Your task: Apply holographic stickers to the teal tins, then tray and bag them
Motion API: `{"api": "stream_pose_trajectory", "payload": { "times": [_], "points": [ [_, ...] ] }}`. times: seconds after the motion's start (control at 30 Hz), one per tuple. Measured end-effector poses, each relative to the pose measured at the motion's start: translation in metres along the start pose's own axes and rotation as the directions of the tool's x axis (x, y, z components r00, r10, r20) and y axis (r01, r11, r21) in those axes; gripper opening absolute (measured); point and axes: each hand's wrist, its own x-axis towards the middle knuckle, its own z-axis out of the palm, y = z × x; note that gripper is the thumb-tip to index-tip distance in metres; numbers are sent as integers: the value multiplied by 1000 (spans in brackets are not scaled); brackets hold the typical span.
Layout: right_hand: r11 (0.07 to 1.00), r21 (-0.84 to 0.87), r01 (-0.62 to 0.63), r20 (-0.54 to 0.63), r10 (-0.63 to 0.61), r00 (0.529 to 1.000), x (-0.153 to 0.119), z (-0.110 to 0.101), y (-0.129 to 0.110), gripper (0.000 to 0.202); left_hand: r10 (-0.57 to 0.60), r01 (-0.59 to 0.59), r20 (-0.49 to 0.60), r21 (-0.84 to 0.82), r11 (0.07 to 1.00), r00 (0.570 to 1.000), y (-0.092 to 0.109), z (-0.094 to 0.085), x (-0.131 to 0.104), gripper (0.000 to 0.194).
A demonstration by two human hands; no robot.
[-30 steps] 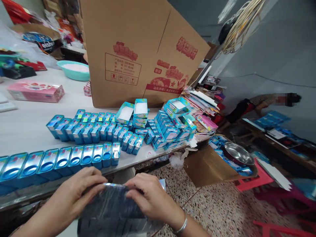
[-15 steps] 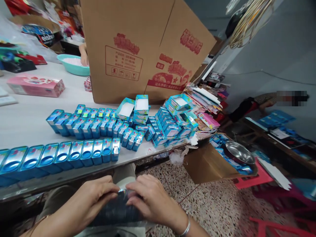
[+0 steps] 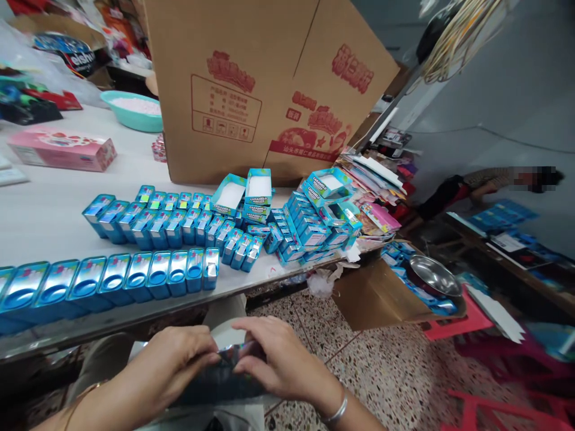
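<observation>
Table point(image 3: 45, 224): white, left and centre of the frame; its near edge is crowded, so a bump from below could tip goods off.
Carton point(image 3: 278, 36): brown, red print, upright at upper centre; sliding forward, it could shove the trays point(image 3: 230, 194) just before it.
Front row of tins point(image 3: 157, 278): blue, side by side, lower left; a raised forearm could sweep several over.
Open box point(image 3: 372, 299): centre right; a bowl point(image 3: 435, 275) rests on its blue packs point(image 3: 395, 257), and uneven support could let the bowl slide.
Stack point(image 3: 309, 230): blue, right of centre, upper pieces askew; a knock could topple it.
Film point(image 3: 215, 383): dark, glossy, lower centre, below the table's near edge, between the hands; uneven pull could crease or split it. Contents cannot be told.
Right hand point(image 3: 274, 359): thumb and fingers pinch the film's upper edge; the slick surface could slip.
Left hand point(image 3: 184, 353): pinches the same edge, from the left; pulling out of step could skew it.
End tin point(image 3: 211, 269): right end of the row, nearest the hands; likeliest to be clipped.
</observation>
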Motion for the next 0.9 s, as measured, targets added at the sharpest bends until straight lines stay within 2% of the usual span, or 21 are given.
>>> {"api": "stream_pose_trajectory", "payload": {
  "times": [0.03, 0.13, 0.2, 0.27, 0.33, 0.47, 0.6, 0.73, 0.9],
  "points": [
    [1000, 3, -12, -7, 12, 1000, -3, -2, 1, 42, -22, 22, 2, -22, 1000, 1000, -2, -3, -1, 39],
    [999, -18, -32, -11, 32, 999, -6, -6, 2, 17, -67, 67, -3, -54, 996, 998, -8, -5, -1, 41],
    [999, -18, -32, -13, 31, 999, -5, -5, 1, 12, -41, 39, -47, -41, 998, 998, -7, -1, 0, 34],
    [1000, -12, -19, -18, 19, 1000, -2, -4, -1, 10, 16, -18, -99, -18, 1000, 995, -3, 5, 4, 27],
    [1000, -16, -9, -18, 9, 1000, 1, -2, -1, 9, 52, -53, -100, -9, 999, 994, 2, 9, 8, 28],
    [999, -53, -8, 4, 8, 1000, -1, -3, 4, 11, 19, -17, 19, -95, 995, 1000, 7, 8, 14, 37],
    [997, -72, -8, 10, 9, 1000, -9, -4, 11, 14, -30, 45, 70, -220, 974, 997, 1, 7, 12, 38],
    [998, -62, -11, 11, 12, 1000, -13, -1, 14, 13, -29, 47, 61, -306, 951, 998, -10, 21, 3, 29],
    [1000, -19, 13, 34, -12, 999, -15, 1, 18, 15, -65, 82, 59, -348, 934, 996, -16, 36, -4, 27]
  ]
}}
